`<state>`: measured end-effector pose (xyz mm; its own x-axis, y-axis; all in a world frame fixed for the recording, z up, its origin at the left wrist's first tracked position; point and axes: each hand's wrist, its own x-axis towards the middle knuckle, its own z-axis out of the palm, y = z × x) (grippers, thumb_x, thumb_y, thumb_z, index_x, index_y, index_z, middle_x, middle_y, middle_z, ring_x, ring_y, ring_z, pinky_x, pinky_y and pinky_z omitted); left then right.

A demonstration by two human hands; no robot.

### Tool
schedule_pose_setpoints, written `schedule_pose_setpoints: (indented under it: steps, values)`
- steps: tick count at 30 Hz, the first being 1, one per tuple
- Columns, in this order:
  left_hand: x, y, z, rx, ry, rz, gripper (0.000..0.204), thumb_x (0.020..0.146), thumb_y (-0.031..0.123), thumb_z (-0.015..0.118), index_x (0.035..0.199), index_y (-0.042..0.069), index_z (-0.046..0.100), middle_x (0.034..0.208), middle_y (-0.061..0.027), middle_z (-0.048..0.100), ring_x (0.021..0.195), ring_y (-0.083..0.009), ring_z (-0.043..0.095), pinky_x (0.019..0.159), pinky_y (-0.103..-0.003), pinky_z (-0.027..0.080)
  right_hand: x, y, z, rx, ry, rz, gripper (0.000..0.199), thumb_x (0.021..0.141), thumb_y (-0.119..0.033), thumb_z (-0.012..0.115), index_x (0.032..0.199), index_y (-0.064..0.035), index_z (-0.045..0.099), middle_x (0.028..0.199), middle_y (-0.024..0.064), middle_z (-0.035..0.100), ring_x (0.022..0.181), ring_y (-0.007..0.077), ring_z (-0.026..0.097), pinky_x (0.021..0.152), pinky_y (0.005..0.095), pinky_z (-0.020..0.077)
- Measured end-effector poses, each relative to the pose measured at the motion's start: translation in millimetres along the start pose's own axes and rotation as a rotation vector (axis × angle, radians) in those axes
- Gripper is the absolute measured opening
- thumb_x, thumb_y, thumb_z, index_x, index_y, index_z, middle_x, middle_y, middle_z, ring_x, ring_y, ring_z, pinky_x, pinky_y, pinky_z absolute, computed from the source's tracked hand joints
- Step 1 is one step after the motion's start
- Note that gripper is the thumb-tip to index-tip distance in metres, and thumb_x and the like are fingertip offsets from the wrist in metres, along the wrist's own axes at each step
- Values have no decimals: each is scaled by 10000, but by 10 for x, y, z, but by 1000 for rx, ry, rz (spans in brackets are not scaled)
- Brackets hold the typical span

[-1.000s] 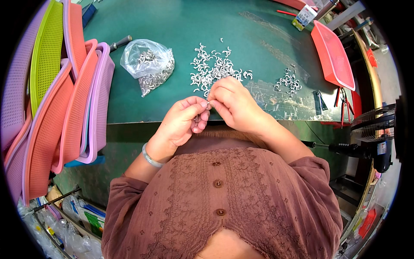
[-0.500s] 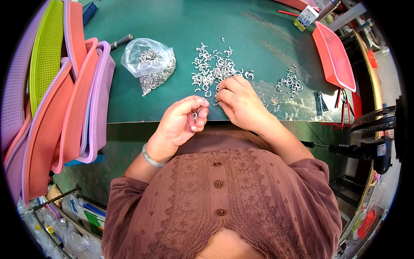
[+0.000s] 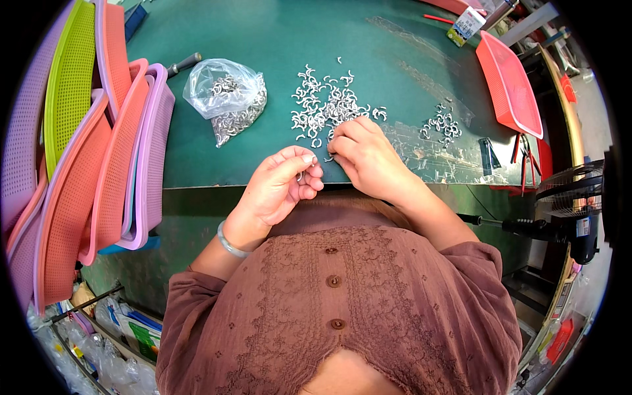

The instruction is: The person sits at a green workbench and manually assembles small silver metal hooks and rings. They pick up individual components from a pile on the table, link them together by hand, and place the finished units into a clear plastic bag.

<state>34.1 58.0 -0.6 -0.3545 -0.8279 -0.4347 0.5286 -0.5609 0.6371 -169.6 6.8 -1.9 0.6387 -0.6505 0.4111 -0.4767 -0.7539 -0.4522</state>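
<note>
As seen from the head view, small curved metal pieces [image 3: 339, 105] are spread in a loose pile on the green table [image 3: 276, 39]. A smaller group [image 3: 442, 126] is laid out to the right, and more are contained in a clear plastic bag [image 3: 227, 99] to the left. The left hand [image 3: 280, 187] is held near the table's front edge, its thumb and fingers curled around some of the pieces — the exact count is hidden. The right hand [image 3: 368, 158] is placed at the near side of the pile with its fingertips bunched; whether a piece is gripped there cannot be told.

Each piece is judged to be light, stiff and not easily broken. Slipping is to be expected from the smooth-looking metal — and hooking of one curve on another is possible. Hold is best taken across the middle of the curve, between thumb tip and forefinger, with both ends left free.
</note>
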Motion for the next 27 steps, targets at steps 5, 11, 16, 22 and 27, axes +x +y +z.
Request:
schedule_pose_setpoints:
  steps: [5,11,16,22,27]
  values:
    - [14,-18,-49,-63,-56,32,64,942,75,527,976,34,563,921,-110,650,810,-196,668,686,-280,557,-15,14,-9,-2,16,-4,110,768,-14,656,875,-36,667,934,84,594,915,293,548,826,386,450]
    - [15,-32,-85,-87,-84,70,160,893,-12,470,1023,1,563,982,-142,648,886,-224,673,773,-325,568,-17,19,-52,-14,10,-9,70,781,-34,625,837,-44,665,889,79,572,881,289,530,785,388,434]
    - [21,-36,-86,-68,-67,79,176,906,-1,481,1057,-17,570,992,-140,653,898,-224,673,789,-328,564,-42,11,-101,25,-20,-31,39,777,-32,641,810,-44,658,875,77,563,876,288,529,788,389,432]
    - [34,-49,-104,-76,-76,80,153,937,33,501,1059,-16,577,986,-127,657,888,-217,669,788,-327,561,-56,21,-115,23,-23,46,22,767,-56,673,776,-49,654,856,74,562,868,287,529,793,394,433]
    - [25,-48,-85,-76,-73,84,147,950,52,506,1060,-11,579,980,-121,657,871,-207,662,769,-318,557,-75,10,-35,25,15,28,35,756,-53,681,773,-49,650,851,75,563,870,288,528,792,393,432]
